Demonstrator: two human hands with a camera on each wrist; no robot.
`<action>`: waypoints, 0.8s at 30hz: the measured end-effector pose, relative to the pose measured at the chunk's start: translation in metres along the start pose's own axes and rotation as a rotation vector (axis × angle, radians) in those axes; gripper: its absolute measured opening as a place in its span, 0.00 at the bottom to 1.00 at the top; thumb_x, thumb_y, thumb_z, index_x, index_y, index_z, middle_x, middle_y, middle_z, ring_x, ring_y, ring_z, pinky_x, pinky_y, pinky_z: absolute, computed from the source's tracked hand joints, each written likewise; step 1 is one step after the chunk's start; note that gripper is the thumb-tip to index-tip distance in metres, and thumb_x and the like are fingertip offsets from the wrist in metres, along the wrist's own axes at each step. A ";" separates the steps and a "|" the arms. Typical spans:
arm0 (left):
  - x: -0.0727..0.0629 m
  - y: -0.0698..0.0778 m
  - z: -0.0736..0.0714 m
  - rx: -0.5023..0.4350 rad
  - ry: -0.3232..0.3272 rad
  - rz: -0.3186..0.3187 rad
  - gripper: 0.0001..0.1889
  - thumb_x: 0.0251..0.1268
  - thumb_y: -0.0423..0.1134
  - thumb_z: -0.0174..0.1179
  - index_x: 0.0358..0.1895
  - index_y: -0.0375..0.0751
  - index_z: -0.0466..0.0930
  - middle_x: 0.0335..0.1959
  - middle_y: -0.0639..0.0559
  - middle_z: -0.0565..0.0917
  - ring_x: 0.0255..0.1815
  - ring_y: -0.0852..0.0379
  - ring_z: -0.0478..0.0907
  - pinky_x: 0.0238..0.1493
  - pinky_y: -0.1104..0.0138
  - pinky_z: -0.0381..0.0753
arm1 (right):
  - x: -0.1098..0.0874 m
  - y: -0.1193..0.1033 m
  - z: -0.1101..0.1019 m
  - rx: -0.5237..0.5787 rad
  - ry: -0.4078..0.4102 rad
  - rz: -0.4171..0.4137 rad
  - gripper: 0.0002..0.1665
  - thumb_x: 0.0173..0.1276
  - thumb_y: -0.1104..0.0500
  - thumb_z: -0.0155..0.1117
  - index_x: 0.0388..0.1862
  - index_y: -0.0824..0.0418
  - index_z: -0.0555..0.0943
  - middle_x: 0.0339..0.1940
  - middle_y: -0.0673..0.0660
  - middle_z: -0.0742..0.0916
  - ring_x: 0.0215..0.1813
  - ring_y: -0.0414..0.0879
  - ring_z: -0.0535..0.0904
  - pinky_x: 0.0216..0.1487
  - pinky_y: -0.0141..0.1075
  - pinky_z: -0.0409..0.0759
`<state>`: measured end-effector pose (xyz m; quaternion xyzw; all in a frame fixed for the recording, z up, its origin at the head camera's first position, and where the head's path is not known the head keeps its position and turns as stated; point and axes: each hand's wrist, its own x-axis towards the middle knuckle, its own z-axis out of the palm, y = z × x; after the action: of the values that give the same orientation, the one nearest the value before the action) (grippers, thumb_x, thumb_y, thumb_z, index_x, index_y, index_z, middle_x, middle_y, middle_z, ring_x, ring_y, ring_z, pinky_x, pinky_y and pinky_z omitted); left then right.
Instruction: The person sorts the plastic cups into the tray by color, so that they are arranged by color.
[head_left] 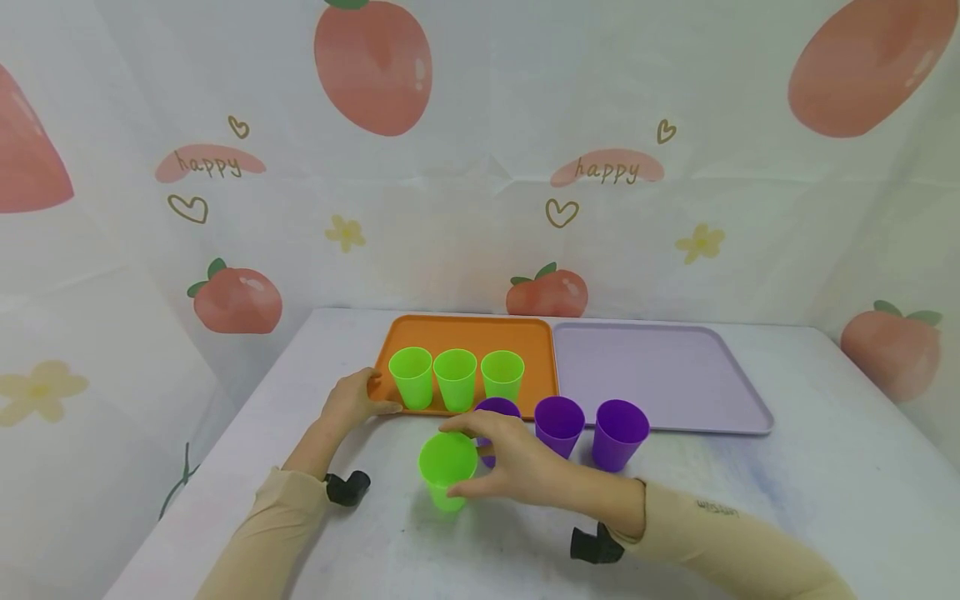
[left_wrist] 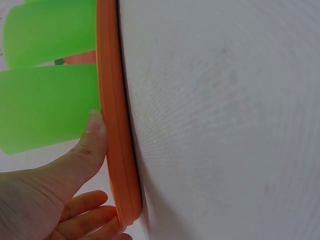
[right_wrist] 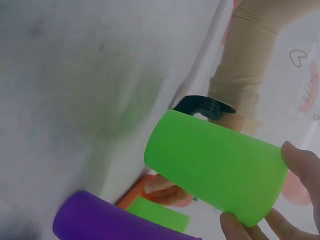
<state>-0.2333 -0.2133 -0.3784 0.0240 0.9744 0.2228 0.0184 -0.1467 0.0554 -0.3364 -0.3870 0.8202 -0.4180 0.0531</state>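
Observation:
My right hand [head_left: 517, 462] holds a green cup [head_left: 447, 467] near its rim, thumb on one side and fingers on the other. In the right wrist view this green cup [right_wrist: 215, 165] is tilted, its base apart from the tabletop. At the front left corner of an orange tray [head_left: 480, 332], my left hand [head_left: 352, 400] grips the edge, its thumb [left_wrist: 92, 132] against the front rim. Three green cups [head_left: 456, 379] stand upright in a row along that tray's front. Behind the right hand are three purple cups [head_left: 558, 425], the leftmost partly hidden by it.
A pale lilac tray [head_left: 652, 367] lies right of the orange one, their sides meeting. The purple cups stand by the trays' front edges. White table [head_left: 315, 542] surface extends in front, and a fruit-printed cloth [head_left: 450, 208] hangs behind.

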 end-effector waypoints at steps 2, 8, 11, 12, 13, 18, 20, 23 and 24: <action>0.000 0.000 0.000 -0.001 -0.001 -0.002 0.38 0.49 0.47 0.69 0.59 0.26 0.67 0.58 0.31 0.75 0.60 0.32 0.69 0.62 0.46 0.70 | -0.001 -0.003 -0.004 0.001 0.008 -0.006 0.36 0.49 0.56 0.75 0.58 0.61 0.74 0.54 0.54 0.82 0.55 0.48 0.78 0.51 0.25 0.80; 0.000 0.000 0.000 0.005 -0.007 -0.009 0.38 0.49 0.47 0.69 0.60 0.26 0.67 0.58 0.31 0.75 0.61 0.32 0.69 0.63 0.46 0.69 | -0.002 -0.010 -0.017 0.004 0.028 -0.037 0.35 0.48 0.58 0.76 0.56 0.62 0.75 0.51 0.55 0.82 0.52 0.47 0.79 0.48 0.24 0.81; 0.000 0.001 0.000 0.007 -0.006 -0.007 0.38 0.49 0.47 0.69 0.60 0.26 0.67 0.58 0.31 0.75 0.60 0.32 0.69 0.62 0.46 0.69 | -0.003 -0.014 -0.024 0.013 0.026 -0.027 0.35 0.49 0.57 0.76 0.57 0.62 0.74 0.51 0.55 0.82 0.53 0.47 0.80 0.48 0.26 0.81; 0.000 0.000 0.000 0.007 -0.005 -0.006 0.38 0.49 0.47 0.69 0.60 0.26 0.67 0.58 0.31 0.75 0.60 0.32 0.69 0.62 0.46 0.69 | -0.004 -0.015 -0.027 0.010 0.025 -0.023 0.35 0.49 0.57 0.76 0.57 0.62 0.74 0.52 0.55 0.82 0.53 0.48 0.80 0.49 0.26 0.81; 0.000 0.000 0.000 0.006 -0.004 -0.007 0.38 0.49 0.47 0.69 0.60 0.26 0.67 0.58 0.31 0.75 0.60 0.33 0.69 0.62 0.47 0.69 | -0.004 -0.016 -0.029 0.009 0.025 -0.020 0.35 0.49 0.57 0.75 0.57 0.62 0.74 0.52 0.55 0.82 0.53 0.48 0.80 0.49 0.27 0.82; 0.000 0.000 0.000 0.007 -0.001 -0.005 0.37 0.50 0.46 0.69 0.59 0.26 0.67 0.58 0.31 0.75 0.61 0.33 0.69 0.63 0.47 0.69 | -0.005 -0.020 -0.039 0.009 0.030 -0.018 0.35 0.50 0.57 0.75 0.57 0.62 0.74 0.53 0.55 0.82 0.54 0.48 0.80 0.49 0.27 0.82; -0.001 0.000 0.000 0.007 -0.001 -0.005 0.37 0.50 0.46 0.69 0.59 0.26 0.67 0.58 0.31 0.75 0.61 0.33 0.69 0.63 0.47 0.69 | -0.006 -0.021 -0.043 0.025 0.031 -0.018 0.35 0.50 0.57 0.75 0.57 0.62 0.74 0.53 0.55 0.82 0.53 0.48 0.80 0.49 0.27 0.82; -0.001 0.000 0.000 0.009 0.000 -0.005 0.37 0.50 0.46 0.69 0.59 0.26 0.67 0.58 0.31 0.75 0.61 0.32 0.69 0.63 0.47 0.69 | -0.007 -0.023 -0.050 0.047 0.029 -0.024 0.34 0.50 0.57 0.75 0.57 0.62 0.74 0.52 0.55 0.82 0.53 0.48 0.79 0.50 0.28 0.82; -0.001 0.000 0.000 0.010 0.000 -0.005 0.37 0.50 0.46 0.69 0.59 0.26 0.67 0.58 0.31 0.75 0.61 0.32 0.69 0.63 0.47 0.69 | -0.007 -0.023 -0.052 0.052 0.030 -0.028 0.34 0.50 0.57 0.75 0.57 0.62 0.74 0.52 0.55 0.82 0.53 0.48 0.79 0.50 0.29 0.82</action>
<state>-0.2326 -0.2130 -0.3780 0.0217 0.9755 0.2181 0.0189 -0.1494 0.0855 -0.2880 -0.3907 0.8042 -0.4457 0.0452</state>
